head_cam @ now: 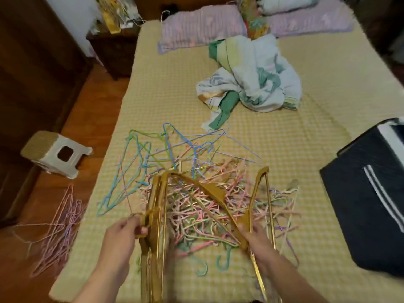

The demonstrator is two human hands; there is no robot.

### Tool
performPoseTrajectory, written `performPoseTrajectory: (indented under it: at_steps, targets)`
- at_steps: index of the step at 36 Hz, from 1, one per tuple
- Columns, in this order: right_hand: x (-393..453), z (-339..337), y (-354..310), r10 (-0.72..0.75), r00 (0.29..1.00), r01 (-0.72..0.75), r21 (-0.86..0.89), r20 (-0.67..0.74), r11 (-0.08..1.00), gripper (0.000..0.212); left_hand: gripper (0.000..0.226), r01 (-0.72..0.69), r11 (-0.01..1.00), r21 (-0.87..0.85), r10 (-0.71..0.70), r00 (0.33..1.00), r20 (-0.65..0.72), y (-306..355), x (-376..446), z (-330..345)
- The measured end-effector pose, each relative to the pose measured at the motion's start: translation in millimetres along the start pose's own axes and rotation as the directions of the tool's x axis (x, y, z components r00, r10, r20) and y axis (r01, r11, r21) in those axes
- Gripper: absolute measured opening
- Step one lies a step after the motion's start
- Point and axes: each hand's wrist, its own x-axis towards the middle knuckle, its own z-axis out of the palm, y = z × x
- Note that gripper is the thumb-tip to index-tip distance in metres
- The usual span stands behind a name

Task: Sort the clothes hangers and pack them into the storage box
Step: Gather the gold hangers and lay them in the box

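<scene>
Early days in this sort, by the look of it. The left hand [129, 229], lower left of centre, has its fingers curled round a stack of gold hangers [154, 215] gathered upright. The right hand [254, 234], lower right of centre, grips a single gold hanger [261, 193] near its neck, fingers wrapped on it, held apart from the stack. Between and behind the hands sprawls the big tangle of pastel wire hangers [209, 202], unsorted, with a looser spread of blue and green wire hangers [140, 162] to its upper left on the bed [166, 88]. A pink bunch [59, 228] lies on the floor at lower left. The dark storage box [367, 189] sits at the right edge; I cannot see inside it. My read: only the gold ones are being collected, and nearly all packing remains.
</scene>
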Motion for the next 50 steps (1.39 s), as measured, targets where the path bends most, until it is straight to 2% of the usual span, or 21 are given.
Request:
performPoseTrajectory:
  at_steps: [3,5,9,12,15,17,19,23,27,29,32,34,36,38,41,42,43,45,47,48,50]
  targets:
    - [-2,3,5,-0.005,0.986,0.017,0.071,-0.169,0.997,0.018,0.024,0.01,1.0,-0.007,-0.01,1.0,-0.008,-13,5,-20]
    - [-13,-3,1,-0.007,0.953,0.025,0.055,-0.303,0.998,0.014,0.026,0.018,1.0,-0.018,-0.017,1.0,0.003,-19,7,-33]
    - [-35,-37,3,-0.072,0.843,-0.005,-0.142,-0.534,0.99,0.019,0.027,0.016,1.0,-0.023,-0.015,0.999,0.045,-19,9,-56]
    - [-59,-52,-12,-0.132,0.822,-0.028,-0.271,-0.554,0.962,0.028,0.026,-0.005,1.0,-0.019,0.006,0.997,0.081,-9,5,-68]
    - [-78,-53,-38,-0.252,0.822,0.044,-0.385,-0.511,0.922,0.039,0.028,-0.027,0.999,-0.033,0.031,0.992,0.12,5,-4,-77]
    - [-92,-48,-55,-0.292,0.854,0.059,-0.478,-0.43,0.876,0.033,0.029,-0.056,0.998,-0.033,0.061,0.987,0.147,16,-10,-80]
    - [-102,-43,-66,-0.27,0.897,0.032,-0.558,-0.35,0.829,0.018,0.029,-0.074,0.997,-0.038,0.08,0.982,0.168,25,-14,-80]
    - [-116,-40,-69,-0.353,0.826,0.034,-0.587,-0.44,0.809,0.006,0.027,-0.144,0.989,-0.033,0.148,0.972,0.185,38,-17,-84]
    - [-125,-49,-52,-0.262,0.834,-0.062,-0.555,-0.486,0.829,0.014,0.028,-0.129,0.989,-0.066,0.14,0.968,0.21,37,-23,-84]
    - [-132,-48,-50,-0.264,0.823,-0.046,-0.524,-0.502,0.85,0.02,0.027,-0.138,0.989,-0.058,0.148,0.961,0.232,34,-27,-84]
    - [-134,-36,-59,-0.269,0.893,0.06,-0.497,-0.362,0.866,0.035,0.023,-0.148,0.986,-0.072,0.161,0.954,0.253,28,-28,-87]
    - [-130,-27,-73,-0.283,0.925,0.126,-0.497,-0.253,0.859,0.036,0.021,-0.147,0.986,-0.081,0.163,0.955,0.25,27,-30,-89]
    - [-123,-18,-90,-0.323,0.928,0.198,-0.495,-0.182,0.846,0.043,0.022,-0.14,0.988,-0.062,0.151,0.953,0.262,29,-33,-92]
    - [-140,-1,-117,-0.369,0.925,0.276,-0.509,-0.088,0.815,0.061,0.021,-0.143,0.989,-0.041,0.149,0.949,0.279,36,-38,-96]
    - [-162,17,-149,-0.331,0.928,0.372,-0.506,0.173,0.778,0.087,0.022,-0.183,0.983,-0.031,0.184,0.935,0.305,44,-41,-105]
    - [-166,20,-157,-0.32,0.914,0.406,-0.554,0.251,0.726,0.098,0.024,-0.202,0.979,-0.033,0.203,0.928,0.312,46,-39,-109]
    - [-168,22,-163,-0.32,0.899,0.437,-0.646,0.298,0.626,0.109,0.026,-0.217,0.976,-0.026,0.214,0.922,0.321,49,-38,-113]
    - [-173,29,-171,-0.328,0.866,0.477,-0.821,0.378,0.313,0.109,0.028,-0.228,0.973,-0.024,0.223,0.917,0.331,53,-35,-123]
    - [-177,37,-175,-0.302,0.822,0.511,-0.859,0.482,0.019,0.086,0.028,-0.243,0.97,-0.016,0.232,0.906,0.354,57,-33,-128]
    - [-180,41,-178,-0.28,0.793,0.54,-0.837,0.541,-0.089,0.068,0.027,-0.253,0.967,-0.016,0.241,0.896,0.374,59,-33,-130]
    - [-188,49,-186,-0.256,0.748,0.571,-0.79,0.612,-0.222,0.03,0.024,-0.26,0.965,-0.031,0.25,0.879,0.406,63,-33,-134]
